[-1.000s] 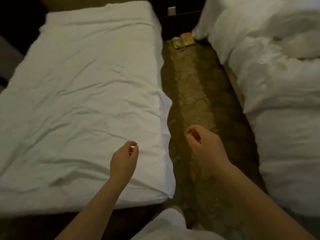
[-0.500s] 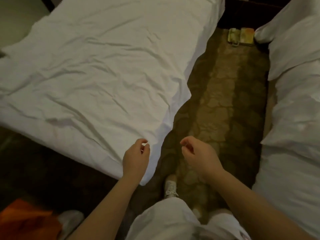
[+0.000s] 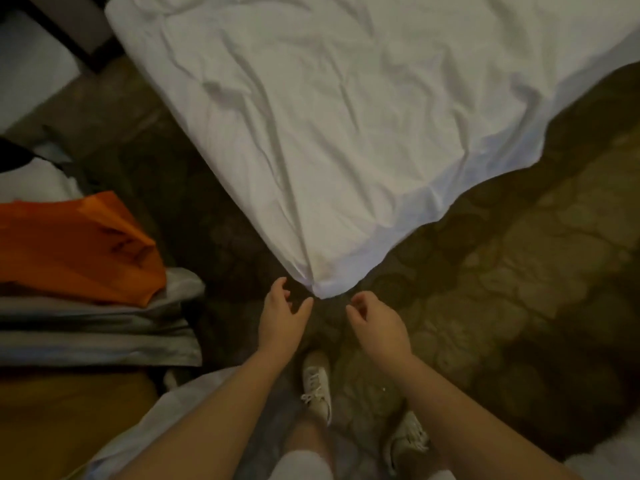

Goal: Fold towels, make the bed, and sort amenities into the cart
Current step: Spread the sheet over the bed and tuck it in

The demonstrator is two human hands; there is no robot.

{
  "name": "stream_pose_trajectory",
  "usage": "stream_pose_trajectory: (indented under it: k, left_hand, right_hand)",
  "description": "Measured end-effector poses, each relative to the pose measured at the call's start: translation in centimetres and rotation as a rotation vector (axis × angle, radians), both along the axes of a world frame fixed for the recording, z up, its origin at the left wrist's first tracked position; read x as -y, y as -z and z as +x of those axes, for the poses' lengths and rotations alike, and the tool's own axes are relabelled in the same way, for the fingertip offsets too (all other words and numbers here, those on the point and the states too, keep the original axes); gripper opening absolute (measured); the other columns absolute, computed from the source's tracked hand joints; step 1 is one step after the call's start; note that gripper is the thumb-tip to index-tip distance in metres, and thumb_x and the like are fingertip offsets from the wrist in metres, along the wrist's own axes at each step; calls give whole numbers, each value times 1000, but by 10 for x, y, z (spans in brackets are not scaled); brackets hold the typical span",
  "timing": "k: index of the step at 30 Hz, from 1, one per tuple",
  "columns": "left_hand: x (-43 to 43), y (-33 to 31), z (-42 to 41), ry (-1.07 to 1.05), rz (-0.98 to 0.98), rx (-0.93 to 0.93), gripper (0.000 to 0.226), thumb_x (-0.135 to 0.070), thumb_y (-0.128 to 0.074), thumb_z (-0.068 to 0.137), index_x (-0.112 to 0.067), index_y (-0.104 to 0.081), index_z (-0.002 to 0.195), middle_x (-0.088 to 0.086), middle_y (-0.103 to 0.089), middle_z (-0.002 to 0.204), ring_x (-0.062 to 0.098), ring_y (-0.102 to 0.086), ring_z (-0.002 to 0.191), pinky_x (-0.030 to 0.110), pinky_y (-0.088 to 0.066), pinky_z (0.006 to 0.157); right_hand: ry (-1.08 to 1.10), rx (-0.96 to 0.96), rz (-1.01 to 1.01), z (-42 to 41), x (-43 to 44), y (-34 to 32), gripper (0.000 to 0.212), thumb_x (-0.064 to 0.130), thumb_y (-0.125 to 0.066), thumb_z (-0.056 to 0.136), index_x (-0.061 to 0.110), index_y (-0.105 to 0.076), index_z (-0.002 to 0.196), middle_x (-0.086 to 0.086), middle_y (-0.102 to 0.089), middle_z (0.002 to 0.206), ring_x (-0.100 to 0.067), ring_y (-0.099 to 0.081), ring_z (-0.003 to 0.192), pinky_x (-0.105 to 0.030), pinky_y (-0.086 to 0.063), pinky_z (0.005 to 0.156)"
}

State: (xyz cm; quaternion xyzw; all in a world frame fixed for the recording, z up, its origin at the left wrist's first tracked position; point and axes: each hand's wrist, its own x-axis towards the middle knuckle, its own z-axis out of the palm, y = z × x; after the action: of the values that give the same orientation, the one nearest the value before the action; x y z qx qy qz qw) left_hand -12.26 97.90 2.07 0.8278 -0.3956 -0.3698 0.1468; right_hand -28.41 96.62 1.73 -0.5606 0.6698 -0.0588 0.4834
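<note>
Both hands hover at the corner of the bare white bed.

The bed (image 3: 346, 116), its wrinkled sheet pulled over, points its near corner (image 3: 322, 282) at the person. The left hand (image 3: 282, 320) and right hand (image 3: 379, 329) flank that corner, just below it, fingers (image 3: 280, 285) loosely curled and apart, holding nothing. Whether the left thumb touches the sheet I cannot tell. To the left, an orange cloth (image 3: 69, 244) lies on stacked grey linens (image 3: 97, 327). White shoes (image 3: 317, 386) stand on patterned carpet (image 3: 519, 271).
</note>
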Motion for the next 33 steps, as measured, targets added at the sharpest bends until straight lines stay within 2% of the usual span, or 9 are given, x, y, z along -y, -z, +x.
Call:
stream_pose_trajectory:
  k: [4, 7, 12, 16, 19, 22, 26, 29, 33]
  left_hand:
    - [25, 53, 8, -4, 13, -68, 58, -31, -57, 93, -17, -32, 144, 9, -39, 142, 23, -47, 124, 33, -44, 95]
    - [37, 82, 10, 5, 15, -104, 38, -29, -52, 96, -11, -44, 128, 11, -38, 136, 21, -49, 107, 26, -40, 83]
    - [43, 103, 12, -75, 24, -188, 29, -26, -52, 95, -6, -54, 115, 14, -45, 123, 20, -48, 96, 24, -35, 79]
    - [38, 98, 13, -163, 24, -379, 22, -24, -52, 96, -9, -62, 108, 7, -45, 120, 17, -48, 102, 26, -39, 89]
    - [35, 92, 17, -172, 50, -485, 19, -25, -53, 95, -14, -65, 104, 9, -57, 117, 25, -56, 107, 39, -46, 97]
    - [31, 80, 12, -218, 84, -577, 19, -26, -52, 96, -19, -62, 110, 9, -63, 115, 24, -58, 106, 36, -47, 93]
    - [29, 72, -1, -249, 32, -476, 34, -24, -54, 95, -11, -47, 126, 5, -55, 110, 21, -53, 100, 29, -45, 83]
    - [32, 70, -9, -234, -85, -349, 26, -21, -53, 95, -10, -50, 119, 3, -55, 100, 18, -52, 92, 24, -41, 69]
    - [43, 80, -24, -142, -22, -406, 35, -24, -45, 99, -14, -51, 132, 5, -55, 119, 21, -51, 109, 27, -40, 87]
  right_hand:
    - [30, -47, -11, 36, 9, 62, 47, 39, -56, 92, 19, -45, 133, -1, -52, 130, -17, -50, 115, -31, -45, 92]
    - [46, -119, -108, 67, 14, 95, 65, 44, -62, 87, 18, -35, 140, -4, -38, 140, -22, -36, 128, -33, -40, 100]
    - [146, -63, -103, 94, 32, 121, 42, 33, -55, 92, 11, -44, 126, -9, -46, 129, -26, -41, 119, -37, -42, 94]
    - [57, 8, -221, 79, 36, 128, 6, 17, -51, 94, 12, -56, 94, -6, -57, 98, -26, -53, 94, -30, -36, 72]
    - [75, 132, -218, 65, 35, 106, 17, 14, -49, 96, 15, -46, 79, 1, -49, 77, -16, -47, 73, -23, -31, 58]
    - [368, 266, -209, 48, 35, 70, 14, 8, -46, 96, 7, -47, 82, 0, -45, 70, -11, -40, 61, -17, -31, 51]
    - [612, 249, -300, 20, 44, 39, 5, 11, -43, 98, 8, -45, 94, 4, -45, 76, -7, -40, 63, -15, -35, 55]
    - [677, 211, -394, 1, 52, 30, 8, 17, -41, 100, 12, -45, 103, 8, -48, 82, -6, -47, 70, -22, -40, 61]
    - [542, 129, -411, -11, 52, 34, 8, 23, -44, 100, 19, -50, 103, 13, -52, 83, -1, -50, 73, -18, -41, 63]
